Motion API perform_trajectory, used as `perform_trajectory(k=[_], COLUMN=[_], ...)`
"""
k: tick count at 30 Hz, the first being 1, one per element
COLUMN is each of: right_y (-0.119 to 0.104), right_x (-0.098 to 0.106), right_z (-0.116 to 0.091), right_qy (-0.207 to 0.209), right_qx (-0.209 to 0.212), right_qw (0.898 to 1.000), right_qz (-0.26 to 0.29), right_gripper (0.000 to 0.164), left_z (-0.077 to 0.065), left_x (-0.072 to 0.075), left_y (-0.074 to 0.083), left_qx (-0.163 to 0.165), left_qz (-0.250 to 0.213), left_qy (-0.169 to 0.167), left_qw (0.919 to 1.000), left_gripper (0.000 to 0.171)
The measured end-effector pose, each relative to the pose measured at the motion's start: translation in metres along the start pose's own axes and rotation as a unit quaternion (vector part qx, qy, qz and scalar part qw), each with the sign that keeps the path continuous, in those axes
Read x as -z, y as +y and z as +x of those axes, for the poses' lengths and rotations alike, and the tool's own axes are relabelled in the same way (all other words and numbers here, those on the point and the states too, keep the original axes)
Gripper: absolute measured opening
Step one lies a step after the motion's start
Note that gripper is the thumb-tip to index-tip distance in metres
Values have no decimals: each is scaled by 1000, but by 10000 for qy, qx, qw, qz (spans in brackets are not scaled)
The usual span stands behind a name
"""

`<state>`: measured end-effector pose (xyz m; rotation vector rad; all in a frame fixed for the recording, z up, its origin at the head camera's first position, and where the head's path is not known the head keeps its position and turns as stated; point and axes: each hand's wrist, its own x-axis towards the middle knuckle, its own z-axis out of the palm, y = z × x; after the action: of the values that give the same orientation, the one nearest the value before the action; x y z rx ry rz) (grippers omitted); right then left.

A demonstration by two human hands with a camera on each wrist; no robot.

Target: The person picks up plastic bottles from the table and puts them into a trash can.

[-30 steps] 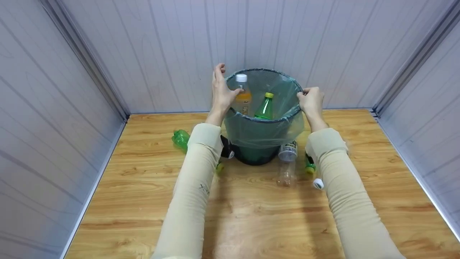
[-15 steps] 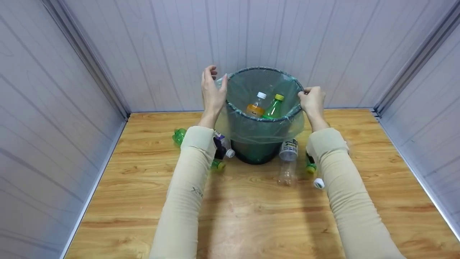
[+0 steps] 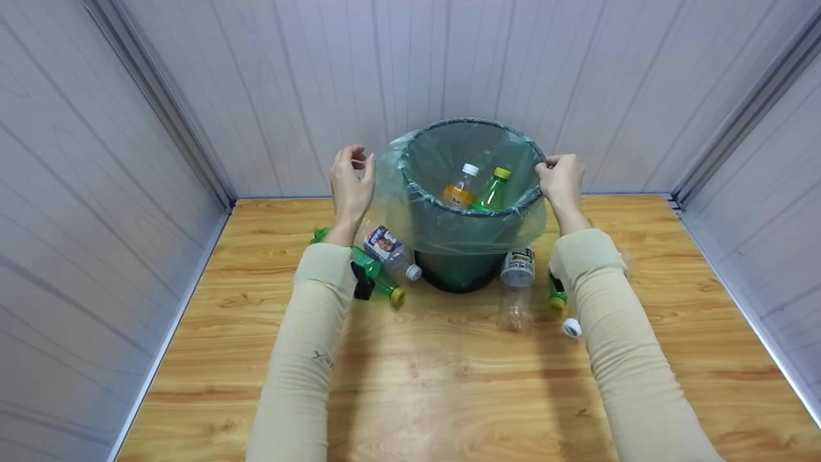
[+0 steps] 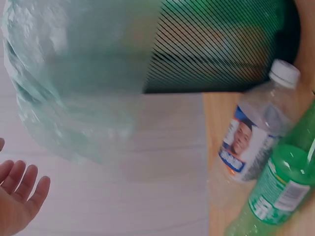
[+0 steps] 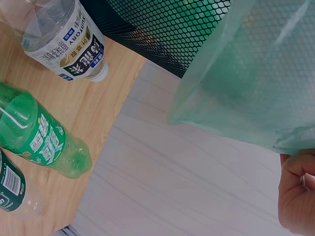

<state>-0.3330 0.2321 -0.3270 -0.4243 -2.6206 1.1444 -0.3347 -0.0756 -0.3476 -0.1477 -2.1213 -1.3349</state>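
Observation:
A dark mesh wastebasket (image 3: 452,273) stands against the back wall, with a pale green bin liner (image 3: 474,237) folded over its rim. Inside lean an orange-drink bottle (image 3: 458,194) with a white cap and a green bottle (image 3: 492,194) with a yellow cap. My right hand (image 3: 562,183) pinches the liner at the right rim; the right wrist view shows the curled fingers (image 5: 295,184) under the film. To the left of the basket, my left hand (image 3: 351,186) is raised with nothing in it, apart from the liner, its fingers (image 4: 25,184) loosely bent.
On the wooden surface (image 3: 417,398), a clear bottle (image 3: 388,249) and a green bottle (image 3: 378,274) lie left of the basket. A clear bottle with a white label (image 3: 517,289) lies in front, and a green bottle (image 5: 34,130) to the right. White panel walls (image 3: 295,83) enclose three sides.
My left hand has let go of the orange-drink bottle, which dropped deeper beside the green one. That hand has moved left and down, off the basket. My right hand stays at the rim.

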Motion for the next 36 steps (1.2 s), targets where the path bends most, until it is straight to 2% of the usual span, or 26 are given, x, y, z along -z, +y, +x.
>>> perform_trajectory(k=[3,6,13,18,25,34,36], right_y=[0,0,-2,-2,-1,2,2], right_x=[0,-1,-1,-1,-1,-1,-1], right_z=[0,0,-1,-1,-1,0,0], right_qy=[-15,-54,-115,-91,-5,-25,-45], right_qx=[-13,-28,-71,-51,24,48,14], right_qw=[10000,10000,9999,9999,9999,9999,9999], right_qz=[0,39,54,65,134,164,157], right_gripper=[24,24,27,26,24,23,24], left_z=[-4,-10,-20,-26,-35,-51,-55], left_x=[7,15,31,39,44,41,39], left_y=[-8,-16,-37,-49,-64,-82,-86], left_qx=[126,234,279,64,-79,-389,-500], left_qz=[238,547,1109,1320,1831,2240,2289], left_qy=[-282,-719,-1844,-2612,-3540,-4179,-4259], left_qw=[9992,9956,9762,9562,9171,8796,8739], left_gripper=[21,20,22,27,33,39,42])
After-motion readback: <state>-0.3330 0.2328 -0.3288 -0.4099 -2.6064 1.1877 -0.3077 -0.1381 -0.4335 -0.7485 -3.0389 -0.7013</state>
